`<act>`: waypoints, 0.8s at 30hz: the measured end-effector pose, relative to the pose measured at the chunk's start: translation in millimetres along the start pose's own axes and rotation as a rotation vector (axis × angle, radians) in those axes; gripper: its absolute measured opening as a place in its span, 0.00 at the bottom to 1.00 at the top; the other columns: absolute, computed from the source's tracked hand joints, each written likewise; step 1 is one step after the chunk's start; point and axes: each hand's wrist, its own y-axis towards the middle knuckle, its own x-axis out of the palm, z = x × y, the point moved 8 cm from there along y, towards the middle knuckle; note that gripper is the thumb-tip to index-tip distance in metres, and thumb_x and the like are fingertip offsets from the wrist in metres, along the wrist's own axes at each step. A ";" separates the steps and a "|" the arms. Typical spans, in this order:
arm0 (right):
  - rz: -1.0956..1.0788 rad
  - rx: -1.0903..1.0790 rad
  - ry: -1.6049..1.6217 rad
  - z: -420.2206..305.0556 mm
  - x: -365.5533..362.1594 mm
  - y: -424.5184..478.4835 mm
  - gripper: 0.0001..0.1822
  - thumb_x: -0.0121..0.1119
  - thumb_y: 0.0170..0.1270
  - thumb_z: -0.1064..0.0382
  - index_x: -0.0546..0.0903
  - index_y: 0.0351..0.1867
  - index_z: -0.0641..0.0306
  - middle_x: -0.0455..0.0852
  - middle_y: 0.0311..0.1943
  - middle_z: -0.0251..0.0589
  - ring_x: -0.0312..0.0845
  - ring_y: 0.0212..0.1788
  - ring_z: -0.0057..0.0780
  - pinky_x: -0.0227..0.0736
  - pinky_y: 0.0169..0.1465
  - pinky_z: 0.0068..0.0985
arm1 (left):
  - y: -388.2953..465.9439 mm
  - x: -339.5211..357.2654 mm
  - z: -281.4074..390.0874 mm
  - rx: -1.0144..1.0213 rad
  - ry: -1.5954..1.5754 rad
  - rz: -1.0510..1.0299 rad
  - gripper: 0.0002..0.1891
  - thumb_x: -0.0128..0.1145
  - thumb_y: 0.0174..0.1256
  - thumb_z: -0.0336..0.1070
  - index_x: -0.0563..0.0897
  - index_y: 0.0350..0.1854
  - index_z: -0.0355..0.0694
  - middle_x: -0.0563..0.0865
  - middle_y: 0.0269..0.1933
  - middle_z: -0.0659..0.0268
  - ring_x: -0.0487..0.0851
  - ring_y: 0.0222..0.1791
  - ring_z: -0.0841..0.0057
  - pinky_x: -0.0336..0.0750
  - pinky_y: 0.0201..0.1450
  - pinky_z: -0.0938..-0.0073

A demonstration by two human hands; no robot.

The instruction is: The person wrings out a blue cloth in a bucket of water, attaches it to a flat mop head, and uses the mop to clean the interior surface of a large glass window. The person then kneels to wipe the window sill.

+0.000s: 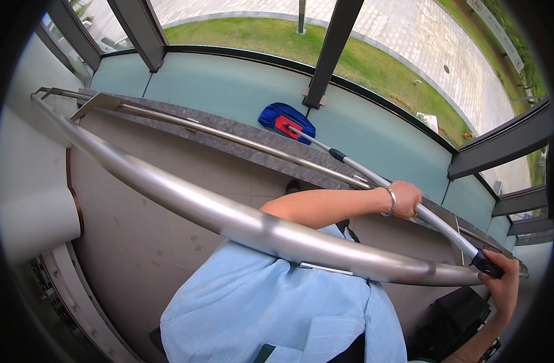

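Note:
A telescopic metal pole (445, 229) runs slantwise across the right half of the view. My left hand (405, 198), with a metal bangle at its wrist, is closed around the middle of the pole. At the far right my right hand (504, 274) grips the dark end handle (487, 264), beside the thick steel handrail's right end. The pole's far end joins a flat mop head (280, 111) with a blue cloth pad and a red plate. This head lies against the pale green panel (240, 75), near the foot of a dark window post.
A thick steel handrail (186, 190) crosses in front of my body. Beyond it runs a thinner rail (240, 147) along a grey stone ledge (222, 127). Dark window posts (333, 50) frame lawn and paving outside. A black case-like object (458, 313) stands low at right.

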 end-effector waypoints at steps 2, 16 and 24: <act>-0.128 -0.007 0.139 -9.8 23.0 27.9 0.25 0.63 0.38 0.76 0.84 0.46 0.68 0.87 0.34 0.43 0.78 0.35 0.24 0.71 0.46 0.20 | -7.7 -9.4 -24.2 -0.056 0.028 0.023 0.06 0.62 0.47 0.41 0.87 0.26 0.47 0.85 0.25 0.57 0.84 0.32 0.56 0.77 0.38 0.60; -0.463 -0.231 0.433 -162.7 155.3 142.3 0.19 0.63 0.55 0.65 0.82 0.48 0.72 0.81 0.24 0.38 0.72 0.25 0.20 0.70 0.33 0.20 | -110.6 -126.9 -223.2 -0.506 0.254 -0.160 0.15 0.66 0.52 0.48 0.88 0.37 0.44 0.88 0.35 0.55 0.85 0.39 0.58 0.78 0.46 0.62; -0.573 -0.332 0.531 -271.7 247.9 188.6 0.19 0.64 0.56 0.59 0.84 0.44 0.72 0.80 0.19 0.37 0.74 0.19 0.19 0.70 0.27 0.21 | -211.8 -205.4 -320.2 -0.945 0.399 -0.076 0.17 0.64 0.55 0.48 0.85 0.46 0.47 0.86 0.47 0.61 0.82 0.54 0.65 0.66 0.64 0.49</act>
